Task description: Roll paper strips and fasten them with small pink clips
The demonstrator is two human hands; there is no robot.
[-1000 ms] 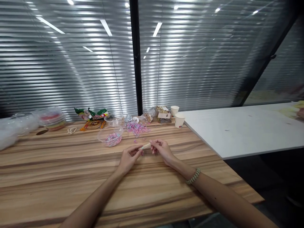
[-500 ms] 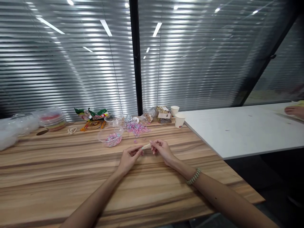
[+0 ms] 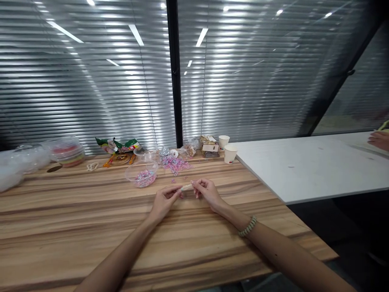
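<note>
A short cream-coloured strip (image 3: 187,187) is stretched between my two hands above the wooden table (image 3: 91,219). My left hand (image 3: 165,200) pinches its left end, where a bit of turquoise and pink shows at the fingertips. The right end is pinched by my right hand (image 3: 206,192), fingers bent. Just beyond the hands lies a loose pile of small pink, purple and blue pieces (image 3: 175,163). Similar pieces fill part of a clear round bowl (image 3: 130,174) to the left.
Two paper cups (image 3: 230,155) and a small box (image 3: 210,147) stand at the back. Green snack packaging (image 3: 130,144), stacked round containers (image 3: 67,152) and clear plastic bags (image 3: 33,158) sit further left. Another person's hand (image 3: 379,140) is over the white table (image 3: 304,170).
My hands hold nearly the same pose around the strip. At the far right, the other person's hand has shifted slightly, and a yellowish piece above it is raised.
</note>
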